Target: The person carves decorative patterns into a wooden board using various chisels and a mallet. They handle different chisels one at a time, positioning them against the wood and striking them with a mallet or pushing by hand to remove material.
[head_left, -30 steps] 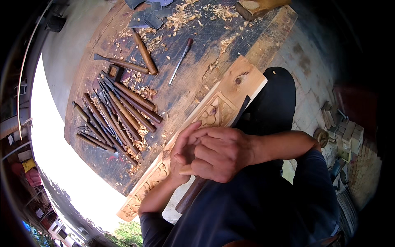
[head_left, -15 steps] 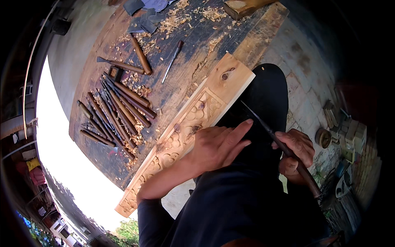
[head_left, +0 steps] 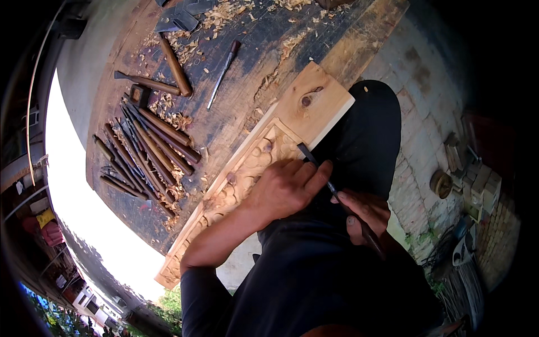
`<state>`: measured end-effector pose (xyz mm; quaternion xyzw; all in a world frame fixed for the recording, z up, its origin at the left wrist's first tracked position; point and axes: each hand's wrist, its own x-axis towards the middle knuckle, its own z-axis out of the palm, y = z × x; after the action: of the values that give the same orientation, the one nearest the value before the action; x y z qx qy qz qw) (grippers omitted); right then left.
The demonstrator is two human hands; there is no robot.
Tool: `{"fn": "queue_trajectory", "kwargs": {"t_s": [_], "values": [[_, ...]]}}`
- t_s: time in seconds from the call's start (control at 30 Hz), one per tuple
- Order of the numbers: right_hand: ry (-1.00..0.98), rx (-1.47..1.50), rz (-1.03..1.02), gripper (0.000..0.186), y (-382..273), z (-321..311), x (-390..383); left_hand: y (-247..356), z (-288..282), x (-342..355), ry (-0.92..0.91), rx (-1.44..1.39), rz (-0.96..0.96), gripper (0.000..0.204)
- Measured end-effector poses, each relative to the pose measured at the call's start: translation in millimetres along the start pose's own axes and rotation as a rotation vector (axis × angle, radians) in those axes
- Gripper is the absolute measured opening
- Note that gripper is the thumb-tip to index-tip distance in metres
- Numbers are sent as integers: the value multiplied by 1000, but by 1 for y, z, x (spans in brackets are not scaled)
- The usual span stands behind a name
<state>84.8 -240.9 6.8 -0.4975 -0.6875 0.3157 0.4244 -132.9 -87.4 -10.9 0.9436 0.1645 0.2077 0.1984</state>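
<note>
Carved board [head_left: 246, 172], stretched slantwise along the near edge of the desk [head_left: 247, 106], its plain end just beside my dark-clad knee [head_left: 373, 126]! It looks solid, stiff, fairly weighty; I'd take it by that plain end or the long edges, since the raised carving seems likelier to chip. My left hand [head_left: 286, 188] is low over the carving, fingers bent in at the steel of the chisel [head_left: 307, 153]; whether they close on it, I can't tell. My right hand [head_left: 368, 212] is wrapped around its handle: slim, rigid, light I'd guess, best gripped there, clear of the sharp end. That tip sits by the carved border; contact I can't make out. Around me, paved floor [head_left: 418, 126] to the right, white glare to the left. The desk is worn, dark-stained timber, carrying a fan of wooden-handled tools [head_left: 149, 151], a hollow square block [head_left: 138, 95] and curled shavings [head_left: 220, 17].
</note>
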Motion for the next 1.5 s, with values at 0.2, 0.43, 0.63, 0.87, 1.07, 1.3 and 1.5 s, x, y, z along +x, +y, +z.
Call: {"fn": "queue_trajectory", "kwargs": {"t_s": [0.2, 0.43, 0.63, 0.87, 1.07, 1.3, 1.5], "values": [[115, 47, 80, 42, 11, 16, -6, 0, 1, 0, -20, 26, 6, 53], [129, 91, 167, 40, 8, 12, -6, 2, 1, 3, -7, 2, -21, 52], [161, 110, 83, 46, 26, 18, -6, 2, 2, 4, -18, 6, -58, 50], [124, 120, 89, 48, 24, 11, 9, 1, 5, 4, 22, -7, -92, 50], [90, 139, 125, 46, 19, 5, 22, 0, 5, 3, 52, -46, -112, 57], [49, 103, 125, 48, 16, 0, 27, -2, 4, 3, 45, -113, -119, 62], [-22, 78, 140, 50, 5, -15, 38, -4, 1, 5, 70, -141, -104, 58]]}}
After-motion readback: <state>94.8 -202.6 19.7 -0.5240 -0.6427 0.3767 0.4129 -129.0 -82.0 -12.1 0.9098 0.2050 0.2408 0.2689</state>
